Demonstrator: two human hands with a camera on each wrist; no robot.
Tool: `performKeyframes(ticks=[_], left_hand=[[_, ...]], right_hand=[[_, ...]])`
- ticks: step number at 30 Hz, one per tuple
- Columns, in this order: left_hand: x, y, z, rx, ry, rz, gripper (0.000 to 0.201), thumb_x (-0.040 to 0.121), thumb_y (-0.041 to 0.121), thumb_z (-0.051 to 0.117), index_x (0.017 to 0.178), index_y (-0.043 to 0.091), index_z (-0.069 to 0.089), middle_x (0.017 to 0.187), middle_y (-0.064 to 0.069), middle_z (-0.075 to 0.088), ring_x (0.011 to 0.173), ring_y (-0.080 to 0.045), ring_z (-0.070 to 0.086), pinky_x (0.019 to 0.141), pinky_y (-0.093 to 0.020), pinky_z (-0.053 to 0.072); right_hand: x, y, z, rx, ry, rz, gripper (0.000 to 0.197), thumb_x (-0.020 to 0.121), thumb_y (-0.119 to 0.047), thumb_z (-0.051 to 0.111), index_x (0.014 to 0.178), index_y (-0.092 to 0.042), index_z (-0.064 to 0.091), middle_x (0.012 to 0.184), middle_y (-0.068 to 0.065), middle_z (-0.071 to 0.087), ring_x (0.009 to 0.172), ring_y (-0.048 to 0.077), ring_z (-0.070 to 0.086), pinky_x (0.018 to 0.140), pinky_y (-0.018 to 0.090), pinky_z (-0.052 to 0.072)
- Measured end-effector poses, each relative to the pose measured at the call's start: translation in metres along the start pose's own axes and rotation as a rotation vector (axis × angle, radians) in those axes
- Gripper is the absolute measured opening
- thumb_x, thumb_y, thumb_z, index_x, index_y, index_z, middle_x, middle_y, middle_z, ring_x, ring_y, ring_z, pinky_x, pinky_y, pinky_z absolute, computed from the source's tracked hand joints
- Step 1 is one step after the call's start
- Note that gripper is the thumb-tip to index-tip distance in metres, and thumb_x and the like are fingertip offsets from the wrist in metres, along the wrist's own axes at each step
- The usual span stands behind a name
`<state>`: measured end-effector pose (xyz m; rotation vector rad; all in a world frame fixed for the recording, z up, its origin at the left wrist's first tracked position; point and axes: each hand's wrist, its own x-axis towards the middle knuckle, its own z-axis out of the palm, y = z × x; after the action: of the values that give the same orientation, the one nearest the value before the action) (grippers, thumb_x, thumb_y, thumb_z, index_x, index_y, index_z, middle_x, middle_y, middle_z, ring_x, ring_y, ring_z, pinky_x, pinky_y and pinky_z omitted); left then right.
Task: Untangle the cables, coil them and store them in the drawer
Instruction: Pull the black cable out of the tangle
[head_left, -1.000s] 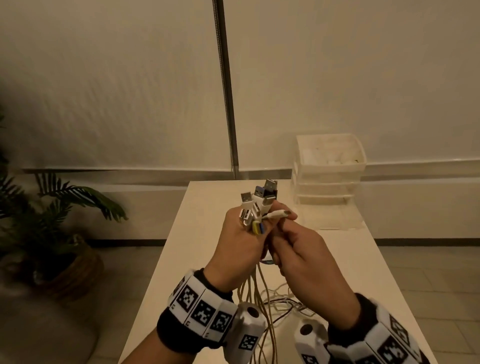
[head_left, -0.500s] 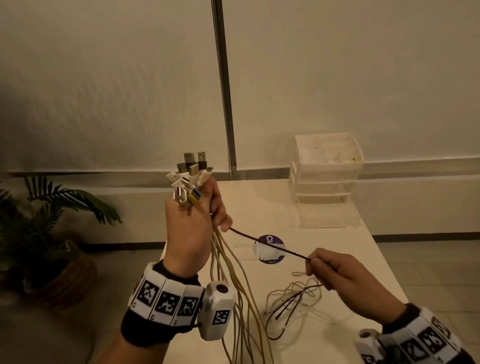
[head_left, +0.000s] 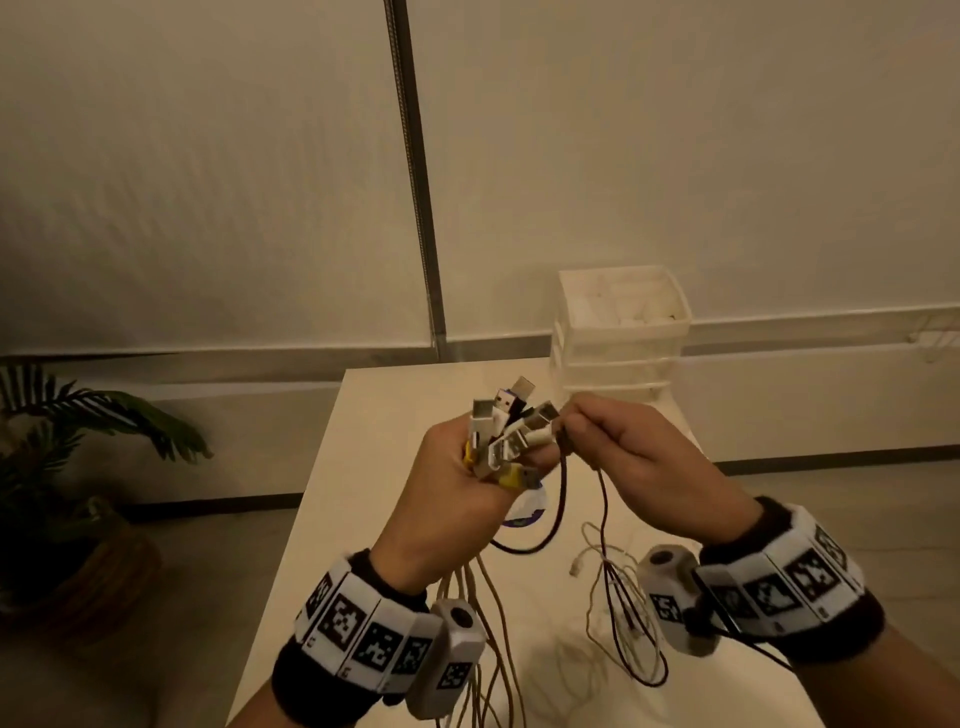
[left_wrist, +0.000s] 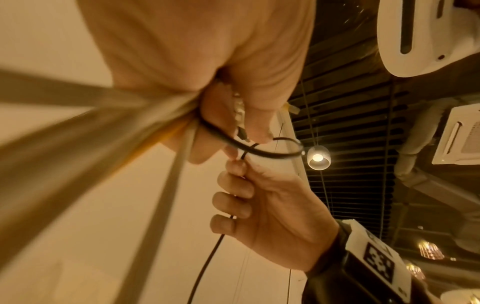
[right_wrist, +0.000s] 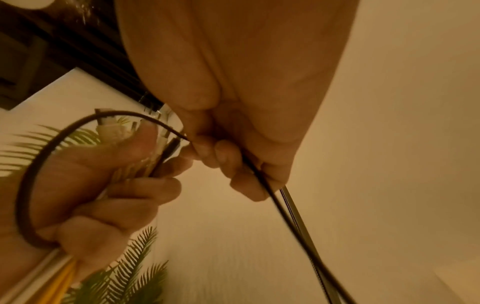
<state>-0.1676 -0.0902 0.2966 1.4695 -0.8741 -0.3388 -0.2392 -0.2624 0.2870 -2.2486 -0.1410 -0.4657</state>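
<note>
No readable text anywhere.

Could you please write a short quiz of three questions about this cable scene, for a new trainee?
1. True or false: the left hand grips a bundle of pale cables with metal USB plugs pointing up.
2. What does the right hand pinch? A) a yellow plug B) the thin dark cable C) the drawer handle
3. Fill in: the white plastic drawer unit stands at the far edge of the pale ____.

Key: 1 true; 2 B; 3 table.
</note>
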Motion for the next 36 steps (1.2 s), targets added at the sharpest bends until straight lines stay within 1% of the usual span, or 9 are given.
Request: performKeyframes(ticks=[3, 7, 9, 11, 15, 22, 27, 31, 36], left_hand=[[0.001, 0.001, -0.002, 0.042, 0.023, -0.019, 0.033, 0.087, 0.002, 0.065, 0.065, 0.026, 0.065, 0.046, 0.02, 0.056, 0.04, 0.005, 0.051, 0.046, -0.004, 0.036], [0.003, 0.0, 0.001, 0.095, -0.011, -0.044, 0.013, 0.086, 0.005, 0.069, 0.077, 0.014, 0.073, 0.056, 0.015, 0.066, 0.048, 0.003, 0.059, 0.05, -0.007, 0.042], [0.004, -0.006, 0.0, 0.137, -0.018, -0.047, 0.006, 0.087, 0.013, 0.072, 0.083, 0.011, 0.076, 0.069, 0.003, 0.073, 0.063, -0.011, 0.069, 0.061, -0.03, 0.056], [0.004, -0.01, -0.002, 0.218, -0.056, -0.058, 0.01, 0.085, 0.024, 0.072, 0.085, 0.014, 0.076, 0.08, -0.008, 0.074, 0.078, -0.031, 0.07, 0.076, -0.05, 0.056], [0.008, -0.003, -0.006, 0.182, 0.059, -0.081, 0.015, 0.089, 0.007, 0.065, 0.075, 0.004, 0.068, 0.054, 0.011, 0.061, 0.047, 0.0, 0.051, 0.048, -0.014, 0.043], [0.007, 0.021, -0.056, 0.113, 0.507, 0.037, 0.017, 0.087, 0.016, 0.067, 0.071, 0.022, 0.067, 0.053, 0.01, 0.06, 0.045, -0.002, 0.048, 0.043, -0.017, 0.039], [-0.001, 0.018, -0.039, 0.544, 0.1, -0.065, 0.019, 0.086, 0.022, 0.07, 0.068, 0.02, 0.064, 0.063, -0.001, 0.062, 0.049, -0.006, 0.047, 0.047, -0.019, 0.039], [0.0, 0.014, -0.028, 0.664, 0.148, 0.034, 0.017, 0.082, 0.025, 0.076, 0.082, 0.016, 0.061, 0.069, -0.001, 0.064, 0.063, -0.02, 0.056, 0.054, -0.029, 0.043], [0.003, 0.021, -0.032, 0.736, 0.005, 0.124, 0.036, 0.078, 0.003, 0.067, 0.108, 0.023, 0.065, 0.083, 0.014, 0.068, 0.079, -0.004, 0.064, 0.065, -0.014, 0.05]], right_hand=[[0.001, 0.004, -0.003, -0.083, -0.082, -0.061, 0.034, 0.097, -0.034, 0.041, 0.086, -0.01, 0.063, 0.077, -0.006, 0.062, 0.073, 0.011, 0.056, 0.065, 0.017, 0.042], [0.002, 0.007, -0.003, -0.095, -0.124, -0.07, 0.029, 0.098, -0.028, 0.044, 0.09, -0.008, 0.063, 0.081, -0.007, 0.065, 0.076, 0.009, 0.06, 0.068, 0.024, 0.048], [0.0, 0.009, -0.003, -0.084, -0.142, -0.073, 0.029, 0.098, -0.027, 0.044, 0.092, -0.007, 0.064, 0.084, -0.005, 0.067, 0.079, 0.01, 0.062, 0.07, 0.029, 0.05], [-0.003, 0.01, -0.004, -0.049, -0.162, -0.083, 0.026, 0.099, -0.024, 0.046, 0.093, -0.008, 0.065, 0.081, -0.015, 0.065, 0.077, 0.003, 0.061, 0.068, 0.017, 0.046], [-0.007, 0.022, -0.004, 0.117, -0.134, 0.021, 0.026, 0.098, -0.023, 0.044, 0.085, -0.012, 0.062, 0.066, -0.024, 0.055, 0.063, 0.001, 0.049, 0.062, 0.012, 0.037], [-0.045, 0.112, 0.031, 0.306, -0.093, 0.374, 0.031, 0.098, -0.028, 0.044, 0.07, -0.02, 0.055, 0.061, 0.002, 0.041, 0.056, 0.014, 0.038, 0.063, 0.039, 0.039], [-0.046, 0.117, 0.032, 0.287, -0.023, 0.436, 0.033, 0.102, -0.015, 0.041, 0.071, -0.013, 0.052, 0.057, 0.002, 0.04, 0.055, 0.019, 0.036, 0.059, 0.039, 0.038], [-0.039, 0.107, 0.016, 0.232, -0.042, 0.358, 0.028, 0.101, -0.016, 0.044, 0.074, -0.013, 0.052, 0.061, -0.002, 0.04, 0.055, 0.013, 0.037, 0.055, 0.029, 0.035], [-0.037, 0.102, -0.002, -0.069, -0.181, 0.244, 0.025, 0.1, -0.021, 0.048, 0.076, -0.029, 0.052, 0.064, -0.007, 0.048, 0.059, 0.004, 0.042, 0.056, 0.015, 0.033]])
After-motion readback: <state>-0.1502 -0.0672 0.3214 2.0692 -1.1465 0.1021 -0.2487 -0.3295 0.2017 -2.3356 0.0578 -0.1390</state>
